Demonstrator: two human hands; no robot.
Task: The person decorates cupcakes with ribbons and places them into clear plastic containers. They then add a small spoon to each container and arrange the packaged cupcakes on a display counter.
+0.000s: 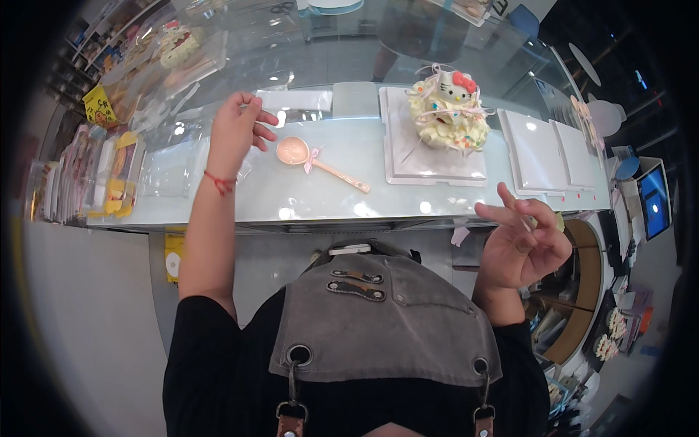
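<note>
My left hand (246, 125), a red cord at its wrist, is raised over the glass counter (262, 202) with its fingers bent; no object shows in it. Just right of it lies a pink spoon (293, 151) with a small bow on its handle. My right hand (524, 240) is lifted at the counter's near edge, fingers spread and bent. Something small and clear may be between its fingers, but I cannot tell. Beyond it, a cream-covered piece (450, 128) with a white cat head and red bow stands on a white square board (431, 172).
More white boards (532, 153) lie on the right. Packets (117, 169) and a yellow bag (100, 106) fill the left end, with a similar decorated piece (179, 46) behind. A screen (653, 202) stands far right. A person's legs (385, 63) show through the glass.
</note>
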